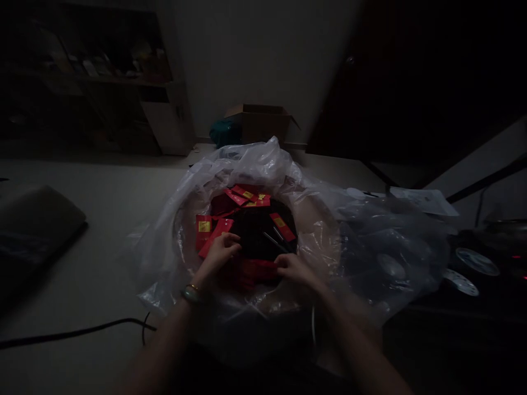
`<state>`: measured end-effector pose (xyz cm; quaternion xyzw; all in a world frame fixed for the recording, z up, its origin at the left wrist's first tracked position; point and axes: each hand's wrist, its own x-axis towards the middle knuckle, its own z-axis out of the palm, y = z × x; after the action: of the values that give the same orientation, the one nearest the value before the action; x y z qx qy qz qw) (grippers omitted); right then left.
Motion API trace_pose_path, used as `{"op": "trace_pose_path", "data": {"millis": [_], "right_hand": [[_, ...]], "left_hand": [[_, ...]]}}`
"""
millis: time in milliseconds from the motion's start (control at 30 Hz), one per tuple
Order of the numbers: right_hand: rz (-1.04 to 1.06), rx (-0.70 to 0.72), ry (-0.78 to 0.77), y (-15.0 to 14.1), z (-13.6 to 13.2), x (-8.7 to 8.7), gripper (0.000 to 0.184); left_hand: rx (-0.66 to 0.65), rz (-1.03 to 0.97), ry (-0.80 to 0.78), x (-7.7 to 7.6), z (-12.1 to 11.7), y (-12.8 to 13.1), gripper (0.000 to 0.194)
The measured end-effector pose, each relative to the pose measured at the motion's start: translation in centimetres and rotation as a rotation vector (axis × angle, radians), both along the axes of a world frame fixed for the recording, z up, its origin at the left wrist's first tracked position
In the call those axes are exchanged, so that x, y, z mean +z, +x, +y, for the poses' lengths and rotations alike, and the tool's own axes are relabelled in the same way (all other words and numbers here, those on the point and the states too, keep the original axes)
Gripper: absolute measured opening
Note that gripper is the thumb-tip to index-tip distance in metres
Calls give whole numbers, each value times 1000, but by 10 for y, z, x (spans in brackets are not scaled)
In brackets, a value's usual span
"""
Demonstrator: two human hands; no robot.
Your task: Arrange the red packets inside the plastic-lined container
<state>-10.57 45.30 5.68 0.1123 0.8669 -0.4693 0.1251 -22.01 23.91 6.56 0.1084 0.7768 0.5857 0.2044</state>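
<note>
Packets [214, 237], red, flat and oblong, lie inside the tub [317, 225], beside and beyond the fingers. Several bear a yellow panel; I record straight edges and a faint sheen. Two lie just beside the left fingertips, one slanting so that its near part meets the hand. An overlapping cluster lies farther beyond the fingers, and a single tilted one lies beyond the right fingertips.

Left hand [223, 248]: fingers bent and drawn loosely together, tips pointing inward; from my station I cannot tell whether they pinch a packet. Right hand [294, 267]: thumb and fingers brought close together beside crumpled red material [257, 269]; whether they grip it, I cannot tell.

Two slim, straight rods [275, 242] with a metallic glint lie just beyond the right fingers. Between the two sets of fingertips spreads a dark mass [251, 233], its texture too dim for me to grade. The tub is tan and rounded, draped all about in thin, clear, wrinkled plastic [263, 164] with glossy folds. Behind the left fingers, the wrist carries a smooth green bangle [190, 296]. Well beyond both hands I log an open-flapped cardboard box [263, 123] beside a blue-green bundle [224, 133].
</note>
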Motion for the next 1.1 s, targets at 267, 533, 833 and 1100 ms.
{"op": "trace_pose_path", "data": {"millis": [267,533,833,1100], "right_hand": [[-56,241,210,9,-20,26,22],[-9,341,347,1,-23,28,22],[237,196,197,-17,-44,31,14],[332,-36,-133,-37,-61,21,33]], "left_hand": [[48,544,-840,16,0,-1,28],[-40,327,-970,25,-1,-22,30],[105,385,-702,32,-14,-22,24],[209,319,-203,18,1,-23,33]]}}
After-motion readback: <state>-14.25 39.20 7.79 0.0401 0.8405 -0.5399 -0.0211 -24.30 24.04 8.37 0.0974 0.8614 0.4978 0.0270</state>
